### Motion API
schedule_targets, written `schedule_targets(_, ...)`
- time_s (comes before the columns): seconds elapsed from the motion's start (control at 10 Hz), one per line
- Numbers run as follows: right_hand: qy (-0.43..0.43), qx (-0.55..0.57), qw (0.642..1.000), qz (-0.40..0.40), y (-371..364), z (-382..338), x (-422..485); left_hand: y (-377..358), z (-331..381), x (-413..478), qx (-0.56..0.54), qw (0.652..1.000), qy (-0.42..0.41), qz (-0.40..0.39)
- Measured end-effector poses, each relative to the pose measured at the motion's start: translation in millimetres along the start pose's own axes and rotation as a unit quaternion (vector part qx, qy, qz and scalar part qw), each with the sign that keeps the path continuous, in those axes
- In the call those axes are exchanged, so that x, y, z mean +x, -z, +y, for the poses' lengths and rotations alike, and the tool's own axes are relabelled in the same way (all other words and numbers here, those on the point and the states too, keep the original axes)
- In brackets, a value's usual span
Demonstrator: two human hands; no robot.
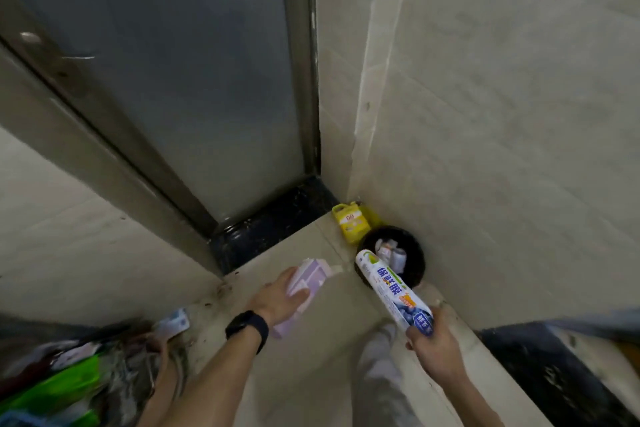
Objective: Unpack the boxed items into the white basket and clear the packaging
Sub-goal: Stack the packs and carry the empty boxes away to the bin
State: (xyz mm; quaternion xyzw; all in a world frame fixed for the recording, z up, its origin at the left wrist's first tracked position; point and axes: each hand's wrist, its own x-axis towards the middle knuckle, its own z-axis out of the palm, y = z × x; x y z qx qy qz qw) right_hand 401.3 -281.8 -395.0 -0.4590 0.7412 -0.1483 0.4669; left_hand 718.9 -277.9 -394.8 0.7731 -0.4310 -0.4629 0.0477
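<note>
Right hand (434, 348) grips long box (393, 291), far end over black bin (414, 267)

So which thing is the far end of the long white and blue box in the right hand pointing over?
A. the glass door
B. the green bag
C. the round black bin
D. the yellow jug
C: the right hand holds the long white and blue box by its near end, and its far end reaches over the rim of the round black bin, which already has crumpled packaging in it.
</note>
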Motion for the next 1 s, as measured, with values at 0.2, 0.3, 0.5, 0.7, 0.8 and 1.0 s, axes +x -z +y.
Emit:
schedule_targets(0.2, -0.069, -0.118, 0.988, -0.073, 32.2, -2.5, 129.5, -36.9, 86.0, 93.6, -0.092, 0.979, 0.15, -0.101)
schedule_targets(0.3, -0.075, -0.165, 0.976, -0.117, 40.6, -3.7, 181.1, -58.6, 131.6, 130.0, -0.071, 0.981, 0.142, -0.109)
schedule_targets(0.5, -0.059, -0.25, 0.949, -0.182, 26.3, 10.3, 271.7, -116.0, 168.5, 207.7, 0.051, 0.982, 0.1, -0.15)
schedule_targets(0.7, -0.118, -0.243, 0.946, -0.177, -19.5, 47.6, 339.8, -174.0, 152.7, 299.9, 0.164, 0.966, 0.083, -0.182)
schedule_targets(0.8, -0.135, -0.215, 0.956, -0.144, -42.8, 68.4, 367.7, -202.7, 140.9, 348.0, 0.195, 0.961, 0.062, -0.186)
schedule_targets(1.0, -0.126, -0.164, 0.971, -0.123, -84.1, 98.8, 405.2, -241.7, 118.2, 411.9, 0.134, 0.961, 0.04, -0.24)
